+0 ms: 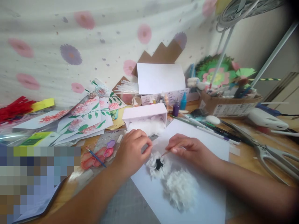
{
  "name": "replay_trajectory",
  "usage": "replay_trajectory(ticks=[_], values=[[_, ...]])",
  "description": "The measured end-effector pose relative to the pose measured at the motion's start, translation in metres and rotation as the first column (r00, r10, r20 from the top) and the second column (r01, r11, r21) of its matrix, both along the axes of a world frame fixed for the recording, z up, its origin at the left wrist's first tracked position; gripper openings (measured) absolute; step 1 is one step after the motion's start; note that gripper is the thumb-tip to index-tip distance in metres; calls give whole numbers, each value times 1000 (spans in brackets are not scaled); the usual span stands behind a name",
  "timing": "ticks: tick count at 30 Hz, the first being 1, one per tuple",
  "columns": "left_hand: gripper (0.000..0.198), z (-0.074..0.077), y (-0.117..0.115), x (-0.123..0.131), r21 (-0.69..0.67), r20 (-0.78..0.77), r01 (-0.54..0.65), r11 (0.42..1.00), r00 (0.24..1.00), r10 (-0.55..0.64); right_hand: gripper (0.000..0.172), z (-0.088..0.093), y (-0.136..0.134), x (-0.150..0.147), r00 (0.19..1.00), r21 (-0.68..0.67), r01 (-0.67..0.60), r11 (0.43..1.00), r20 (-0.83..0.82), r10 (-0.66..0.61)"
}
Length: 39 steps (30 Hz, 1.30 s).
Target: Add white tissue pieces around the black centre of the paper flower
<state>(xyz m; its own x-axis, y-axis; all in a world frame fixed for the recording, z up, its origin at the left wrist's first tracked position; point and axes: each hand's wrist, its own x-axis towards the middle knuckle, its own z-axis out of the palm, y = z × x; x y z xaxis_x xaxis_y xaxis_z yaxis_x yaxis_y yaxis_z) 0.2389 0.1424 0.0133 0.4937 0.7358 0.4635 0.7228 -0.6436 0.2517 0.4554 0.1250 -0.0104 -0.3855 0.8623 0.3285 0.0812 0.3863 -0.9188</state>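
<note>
My right hand (190, 151) pinches a thin wooden stick (167, 152), its tip pointing down at a ring of ruffled white petals (153, 169) with a dark centre. At the left edge of that ring is my left hand (134, 151), fingers curled and closed; whatever lies between its fingertips is hidden. Closer to me, a fuller ruffled white flower (181, 189) rests on a white paper sheet (207, 199). Behind my hands stands an open white box (144, 113) with white pieces in it. The picture is somewhat blurred.
Painted flower cards (86, 118) spread to the left, near a red palette (97, 158) with a blue brush across it. Large scissors (268, 152) lie on the right, before a cardboard box (229, 105) of tools. Paint bottles (176, 107) stand behind. The lower left is pixelated.
</note>
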Motion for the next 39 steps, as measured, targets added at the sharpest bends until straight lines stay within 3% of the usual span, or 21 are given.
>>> replay_trajectory(ticks=[5, 11, 16, 20, 28, 34, 39], values=[[10, 2, -5, 5, -100, 3, 177, 979, 984, -178, 15, -3, 1, -9, 998, 18, -25, 1000, 64, 24], [13, -1, -6, 4, -168, -77, 257, 952, 959, -273, 19, -5, 1, -6, 999, -52, -1, 999, 50, 4], [13, -1, -5, 2, -183, -117, 270, 945, 949, -294, 23, -4, 1, -7, 999, -45, 32, 998, 34, -30], [13, 0, -4, 2, -182, -155, 272, 945, 941, -301, 23, -1, -2, -8, 991, -4, 136, 991, 4, -136], [14, 0, -4, 2, -166, -177, 280, 945, 935, -308, 15, 2, -3, -18, 993, 136, 120, 983, -11, -120], [13, 2, -4, 0, -165, -187, 269, 949, 936, -298, 18, 7, -3, -21, 967, 217, 243, 945, 20, -253], [13, 1, -3, 1, -161, -188, 263, 951, 938, -291, 24, 3, -1, -23, 981, 161, 157, 974, 88, -173]])
